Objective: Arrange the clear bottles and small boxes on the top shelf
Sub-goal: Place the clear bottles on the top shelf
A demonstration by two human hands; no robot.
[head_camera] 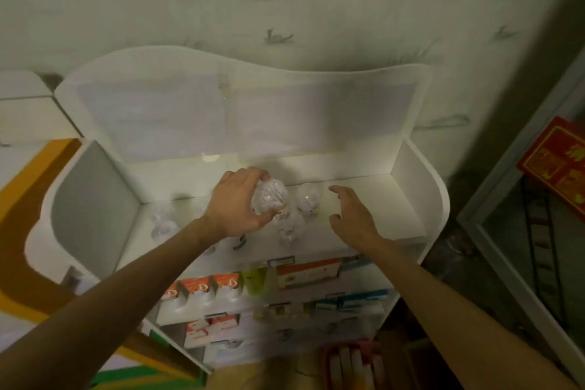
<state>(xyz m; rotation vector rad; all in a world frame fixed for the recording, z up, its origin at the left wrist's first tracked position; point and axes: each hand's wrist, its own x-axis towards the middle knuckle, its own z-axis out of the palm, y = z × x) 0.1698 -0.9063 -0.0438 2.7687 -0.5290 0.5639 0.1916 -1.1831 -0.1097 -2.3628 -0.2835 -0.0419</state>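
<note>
My left hand (235,203) grips a clear bottle (269,198) by its top, above the middle of the white top shelf (380,203). Two more clear bottles stand close by: one (307,199) just right of it, another (289,228) in front of it. A further clear bottle (163,223) stands at the shelf's left. My right hand (349,215) hovers open over the shelf, right of the bottles, touching nothing. Small boxes (221,288), orange and white, sit on the shelf below.
The unit has a tall white back panel (240,104) and side walls (91,209). Lower shelves carry a green box (253,280), a wide orange box (308,272) and blue boxes (357,302). A red basket (351,361) sits on the floor. A glass cabinet (531,231) stands at the right.
</note>
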